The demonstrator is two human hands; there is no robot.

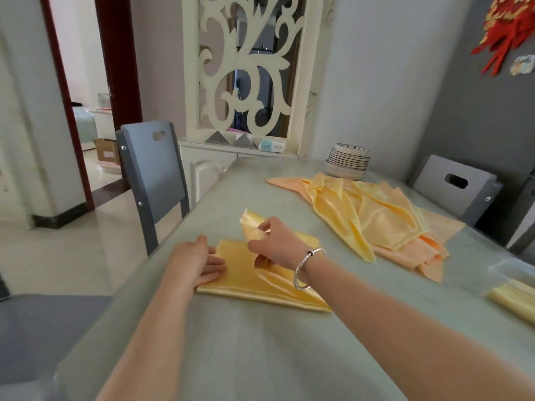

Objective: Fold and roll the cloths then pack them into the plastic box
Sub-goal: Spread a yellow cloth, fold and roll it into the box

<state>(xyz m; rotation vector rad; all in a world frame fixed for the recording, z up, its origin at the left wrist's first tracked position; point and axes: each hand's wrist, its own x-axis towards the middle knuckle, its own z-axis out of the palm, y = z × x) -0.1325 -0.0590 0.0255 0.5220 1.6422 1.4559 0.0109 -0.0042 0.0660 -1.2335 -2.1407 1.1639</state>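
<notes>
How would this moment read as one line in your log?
step: folding | left hand: presses yellow cloth flat | right hand: pinches lifted corner | plastic box: one roll inside

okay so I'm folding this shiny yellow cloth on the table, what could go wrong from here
The glossy yellow satin cloth looks slippery: the corner pinched in the right hand could slip out, and the layers under the flat left hand might shift, skewing the fold. The loose pile of yellow and orange cloths lies close by, so a wide sweep might snag it.
</notes>
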